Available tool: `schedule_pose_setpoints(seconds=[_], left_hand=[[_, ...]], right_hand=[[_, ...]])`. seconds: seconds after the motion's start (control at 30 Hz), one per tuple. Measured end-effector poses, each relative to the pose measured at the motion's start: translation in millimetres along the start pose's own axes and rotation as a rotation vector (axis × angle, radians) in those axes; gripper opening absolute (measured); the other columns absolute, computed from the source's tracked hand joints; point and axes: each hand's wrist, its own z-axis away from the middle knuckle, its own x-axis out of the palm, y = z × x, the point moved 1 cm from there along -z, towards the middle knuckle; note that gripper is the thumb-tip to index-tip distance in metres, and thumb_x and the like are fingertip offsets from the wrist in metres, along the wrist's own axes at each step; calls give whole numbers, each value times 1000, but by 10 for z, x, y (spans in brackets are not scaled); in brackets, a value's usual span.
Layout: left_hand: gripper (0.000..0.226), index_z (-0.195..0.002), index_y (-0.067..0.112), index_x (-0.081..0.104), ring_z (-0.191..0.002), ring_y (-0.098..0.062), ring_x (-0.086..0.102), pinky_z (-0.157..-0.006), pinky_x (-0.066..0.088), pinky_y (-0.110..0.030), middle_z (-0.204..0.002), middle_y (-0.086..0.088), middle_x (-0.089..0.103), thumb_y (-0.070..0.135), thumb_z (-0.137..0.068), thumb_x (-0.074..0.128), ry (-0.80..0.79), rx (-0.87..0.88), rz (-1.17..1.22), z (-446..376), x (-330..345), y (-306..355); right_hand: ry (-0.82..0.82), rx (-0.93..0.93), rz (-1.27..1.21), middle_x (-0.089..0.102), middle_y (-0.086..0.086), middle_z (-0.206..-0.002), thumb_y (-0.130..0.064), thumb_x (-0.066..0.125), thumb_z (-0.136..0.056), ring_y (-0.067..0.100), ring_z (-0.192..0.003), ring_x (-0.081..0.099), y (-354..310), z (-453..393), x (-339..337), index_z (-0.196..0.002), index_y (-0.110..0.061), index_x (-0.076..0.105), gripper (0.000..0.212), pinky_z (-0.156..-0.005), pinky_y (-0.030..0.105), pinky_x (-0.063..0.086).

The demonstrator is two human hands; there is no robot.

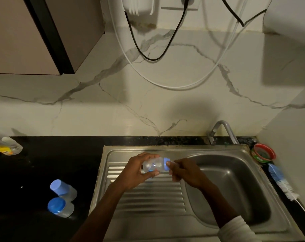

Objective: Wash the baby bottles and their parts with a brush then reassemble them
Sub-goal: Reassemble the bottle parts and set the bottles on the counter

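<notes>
Gripping a clear baby bottle sideways above the sink's drainboard, the left hand wraps the body while the right hand pinches its blue collar (apparently unscrewing, or tightening). Next comes a twist. Two bottles wait on the black counter; the brush lies beyond the basin.

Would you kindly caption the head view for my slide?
Over the sink, left hand holds baby bottle; right hand grips its blue collar.

Both hands, left and right, meet, fingers curled (gripping).
</notes>
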Motion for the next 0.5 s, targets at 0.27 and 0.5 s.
schedule_pose_setpoints(seconds=[0.27,0.5], left_hand=[[58,-130,41,63,-111,-2,64,-87,56,-20,-122,24,66,49,-77,85,-47,-53,-10,107,-30,-30],[59,-136,17,62,-123,-13,58,-105,49,-39,-133,1,64,32,-83,84,23,-48,-161,285,-35,-136]], right_hand=[[19,-103,83,72,-5,-94,-33,65,-98,10,-84,67,-98,-37,155,-109,-18,70,19,-75,28,54],[14,152,-18,72,6,-73,-40,52,-104,19,-69,69,-26,-195,488,-89,-8,74,42,-70,29,54]])
